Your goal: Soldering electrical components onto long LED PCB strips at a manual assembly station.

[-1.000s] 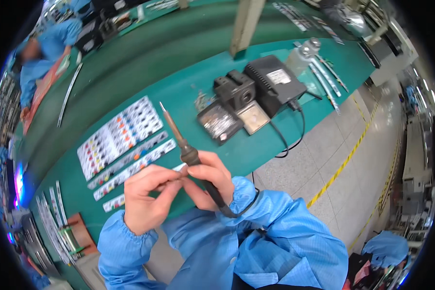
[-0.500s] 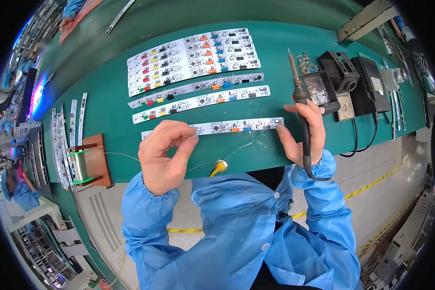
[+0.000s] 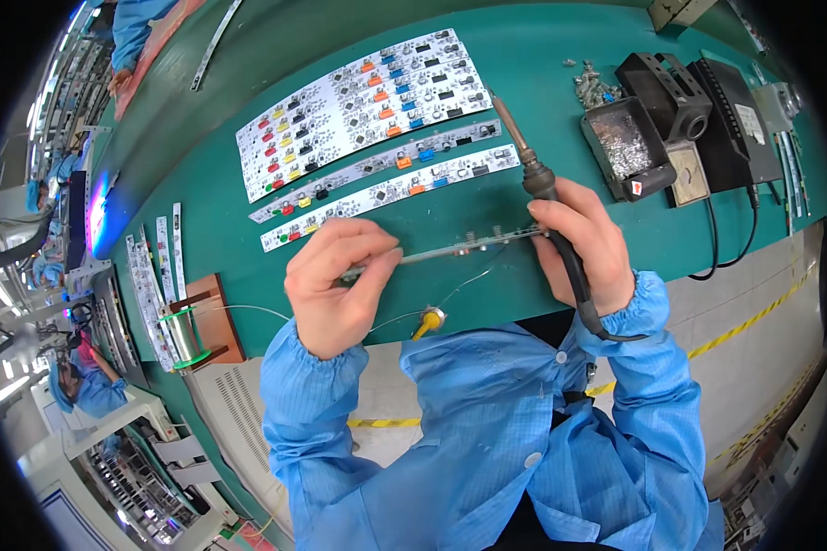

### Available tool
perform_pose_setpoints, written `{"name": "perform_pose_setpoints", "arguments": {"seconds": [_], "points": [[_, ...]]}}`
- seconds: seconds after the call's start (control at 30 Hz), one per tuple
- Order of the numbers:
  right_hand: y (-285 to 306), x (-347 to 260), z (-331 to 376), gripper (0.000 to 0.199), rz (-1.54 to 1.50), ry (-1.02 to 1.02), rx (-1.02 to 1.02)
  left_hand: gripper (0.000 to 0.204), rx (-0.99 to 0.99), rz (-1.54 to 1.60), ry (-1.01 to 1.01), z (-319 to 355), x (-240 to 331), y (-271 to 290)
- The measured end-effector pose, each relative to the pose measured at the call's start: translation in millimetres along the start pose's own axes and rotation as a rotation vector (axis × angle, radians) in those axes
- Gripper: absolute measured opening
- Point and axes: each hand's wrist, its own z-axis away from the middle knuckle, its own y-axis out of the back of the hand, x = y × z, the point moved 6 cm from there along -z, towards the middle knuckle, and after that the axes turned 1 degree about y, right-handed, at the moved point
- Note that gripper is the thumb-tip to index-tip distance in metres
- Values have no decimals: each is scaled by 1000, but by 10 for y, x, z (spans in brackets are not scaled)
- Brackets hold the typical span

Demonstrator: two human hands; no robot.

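A narrow circuit board strip [image 3: 443, 249] is tipped on its edge, its small parts facing away from me. My left hand [image 3: 338, 286] pinches its left end between thumb and fingers. At the other end, my right hand [image 3: 590, 241] grips the board while also holding a soldering iron [image 3: 539, 178], whose tip points up and away to the left. Thin solder wire [image 3: 255, 308] runs from a spool [image 3: 185, 336] toward my left hand, and a loose length shows below the board. Two more strips [image 3: 390, 194] lie just beyond.
A panel of joined boards [image 3: 331, 119] lies farther back. On the right stand a black tray of solder scraps [image 3: 627, 147], an iron holder [image 3: 666, 96] and a black box [image 3: 735, 124]. A yellow-topped knob [image 3: 429, 321] sits at the front edge. More strips [image 3: 164, 266] lie left.
The strip, flat on the table before, is now held at both ends and turned on edge. My right fingers have closed on its right end. The view has shifted.
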Motion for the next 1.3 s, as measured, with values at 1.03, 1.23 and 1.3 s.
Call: {"name": "perform_pose_setpoints", "arguments": {"seconds": [1.03,1.23,1.3], "points": [[117,-66,74,40,-18,74,-66,17,-326,21,32,-204,-36,-253],[101,-74,69,41,-12,82,-69,17,-379,-56,-32,-191,32,-342],[89,-69,74,42,-25,80,-63,17,-407,-64,-57,-196,42,-373]]}}
